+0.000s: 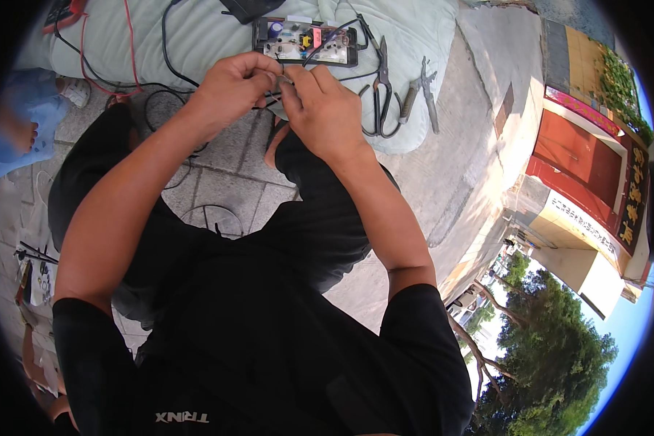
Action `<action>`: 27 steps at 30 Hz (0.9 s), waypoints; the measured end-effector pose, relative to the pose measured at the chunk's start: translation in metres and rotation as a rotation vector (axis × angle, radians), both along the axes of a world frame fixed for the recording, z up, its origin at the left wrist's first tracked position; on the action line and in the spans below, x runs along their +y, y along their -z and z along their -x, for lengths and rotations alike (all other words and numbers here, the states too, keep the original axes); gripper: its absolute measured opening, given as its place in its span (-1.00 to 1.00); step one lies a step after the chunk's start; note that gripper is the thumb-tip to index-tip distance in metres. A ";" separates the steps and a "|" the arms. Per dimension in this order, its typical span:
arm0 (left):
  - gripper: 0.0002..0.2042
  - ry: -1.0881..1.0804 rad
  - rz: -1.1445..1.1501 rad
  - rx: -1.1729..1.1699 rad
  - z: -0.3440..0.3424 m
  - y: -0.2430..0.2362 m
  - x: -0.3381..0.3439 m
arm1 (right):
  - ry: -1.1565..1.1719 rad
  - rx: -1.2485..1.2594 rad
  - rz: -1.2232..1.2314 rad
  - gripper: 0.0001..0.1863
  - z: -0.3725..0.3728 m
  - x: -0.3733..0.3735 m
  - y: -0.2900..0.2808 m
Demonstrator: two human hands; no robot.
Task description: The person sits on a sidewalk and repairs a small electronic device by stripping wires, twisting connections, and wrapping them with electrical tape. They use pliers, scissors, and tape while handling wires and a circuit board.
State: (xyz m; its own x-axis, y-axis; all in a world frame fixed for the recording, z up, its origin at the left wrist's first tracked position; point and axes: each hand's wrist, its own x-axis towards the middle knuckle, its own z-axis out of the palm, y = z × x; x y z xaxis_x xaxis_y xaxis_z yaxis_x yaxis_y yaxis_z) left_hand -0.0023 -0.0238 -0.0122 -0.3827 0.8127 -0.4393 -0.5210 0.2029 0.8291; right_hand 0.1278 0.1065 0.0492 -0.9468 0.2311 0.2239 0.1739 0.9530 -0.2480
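My left hand (238, 86) and my right hand (318, 105) meet just in front of an opened black device case (350, 57) with a circuit board in it. Both are closed, fingertips pinched together, on a thin wire (272, 99) that shows as a short dark and pale length between them. Its ends are hidden by my fingers. Inside the case sit small parts, among them a yellow-and-black transformer (311, 38) and a purple capacitor (275, 29). Right of my right hand lie black-handled scissors (383, 91), apart from it.
A pale green cloth (131, 43) lies under the case and tools. Beside the scissors are wire strippers (426, 94). Red and black leads (132, 51) run from a red meter (64, 14) at the far left. Cables loop over grey paving (225, 192). Another person's foot (75, 91) is at left.
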 end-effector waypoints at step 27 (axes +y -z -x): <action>-0.79 -0.028 -0.003 -0.068 0.000 -0.006 0.000 | -0.072 0.129 -0.171 -0.82 0.002 0.004 0.012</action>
State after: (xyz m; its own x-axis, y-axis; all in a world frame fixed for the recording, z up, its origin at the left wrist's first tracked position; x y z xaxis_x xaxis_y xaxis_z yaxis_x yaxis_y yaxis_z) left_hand -0.0023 -0.0238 -0.0066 -0.3746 0.8037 -0.4623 -0.5813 0.1849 0.7924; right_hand 0.1262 0.1107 0.0369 -0.9207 0.1119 0.3740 0.0811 0.9920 -0.0972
